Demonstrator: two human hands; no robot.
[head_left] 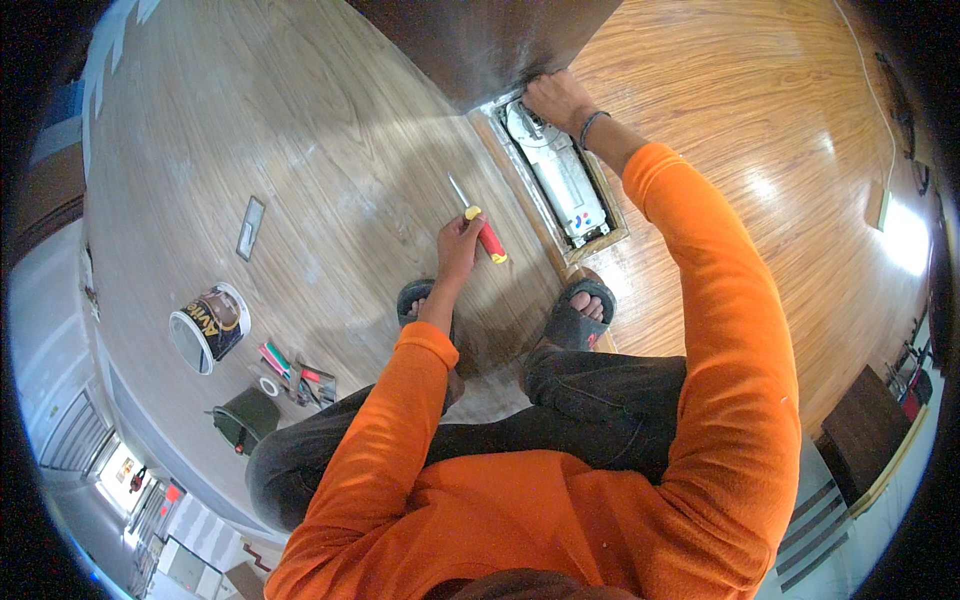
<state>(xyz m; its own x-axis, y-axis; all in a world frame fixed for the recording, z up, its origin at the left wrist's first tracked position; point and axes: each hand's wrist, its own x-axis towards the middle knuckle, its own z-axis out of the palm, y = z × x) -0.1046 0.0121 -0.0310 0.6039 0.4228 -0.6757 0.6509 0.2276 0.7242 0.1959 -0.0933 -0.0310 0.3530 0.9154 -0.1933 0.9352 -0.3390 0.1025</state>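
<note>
A white metal box (563, 180) is set into the floor (350, 150), its far end beside the bottom corner of a dark door (480, 45). Left of the box, a red-and-yellow screwdriver (490, 243) is held in the closed grip of the left hand (457, 245). Above the box's far end, the right hand (558, 100) is placed with fingers curled; whether anything is gripped cannot be told. Farther left of the box, a flat plate (250, 228) and a bucket (232, 308) are seen.
</note>
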